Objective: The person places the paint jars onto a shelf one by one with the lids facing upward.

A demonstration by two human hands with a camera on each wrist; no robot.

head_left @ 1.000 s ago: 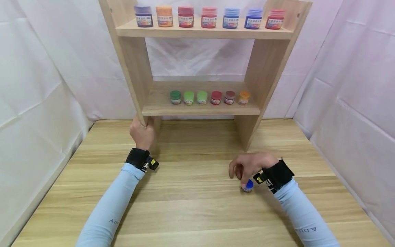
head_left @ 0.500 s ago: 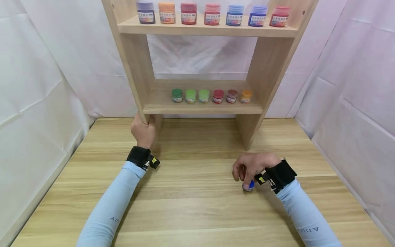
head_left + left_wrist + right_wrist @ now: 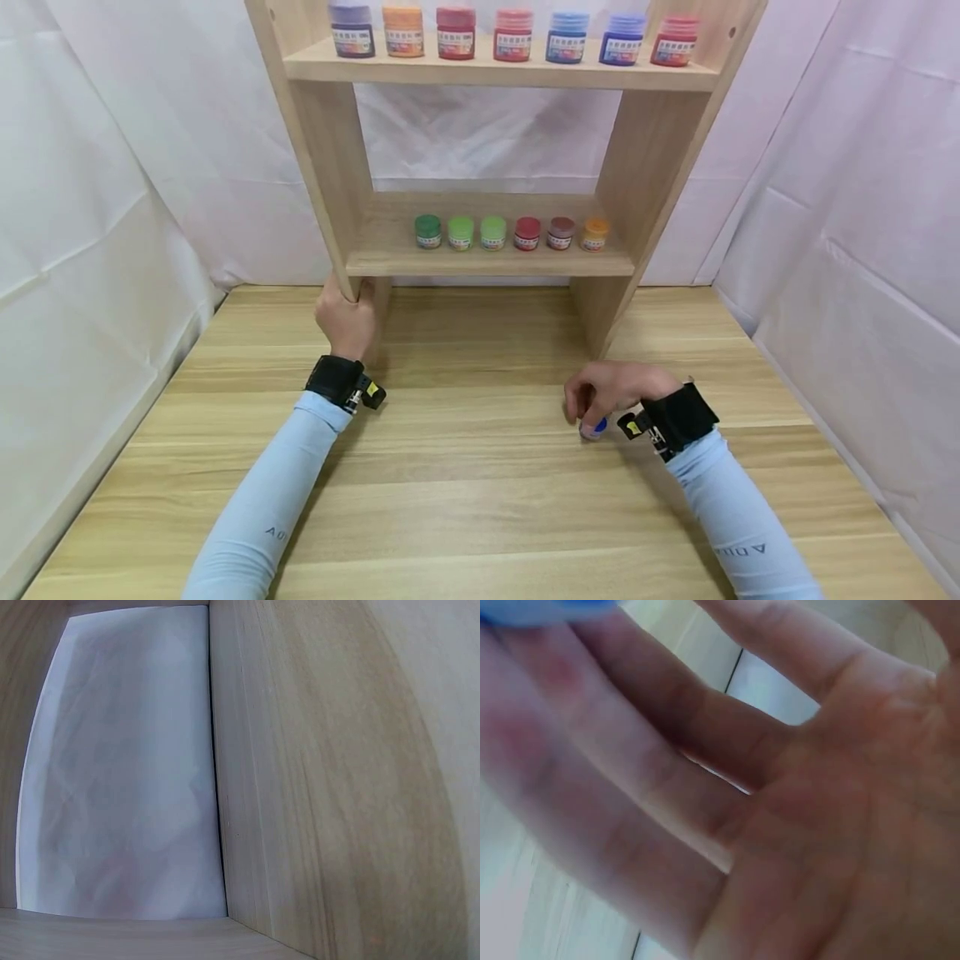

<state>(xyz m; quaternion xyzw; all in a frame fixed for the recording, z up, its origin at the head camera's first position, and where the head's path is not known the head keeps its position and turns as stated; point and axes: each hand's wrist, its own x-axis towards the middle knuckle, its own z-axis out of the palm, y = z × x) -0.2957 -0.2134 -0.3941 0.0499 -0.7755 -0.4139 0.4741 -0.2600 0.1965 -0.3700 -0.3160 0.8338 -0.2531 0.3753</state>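
Observation:
A small paint jar with a blue lid [image 3: 597, 427] is pinched in the fingertips of my right hand [image 3: 618, 388], low over the table at the front right of the wooden shelf [image 3: 491, 265]. It tilts with its lid to the right, and the fingers cover much of it. In the right wrist view, a blurred blue edge of the jar [image 3: 551, 610] shows beyond the fingers. My left hand [image 3: 347, 323] grips the shelf's left side panel, just under the lower board, its fingertips hidden behind the wood. Only wood and white cloth fill the left wrist view.
Several paint jars [image 3: 527, 234], green, red, brown and orange, line the lower board. Larger jars [image 3: 512, 37] stand in a row on the upper board. The shelf's right leg [image 3: 602, 321] comes down just beyond my right hand. White cloth [image 3: 862, 208] hangs around the wooden table [image 3: 465, 517].
My right fingers have closed on the blue-lidded jar, tipped it and carried it a little toward the shelf. The left hand keeps its grip on the panel. The head view has shifted slightly.

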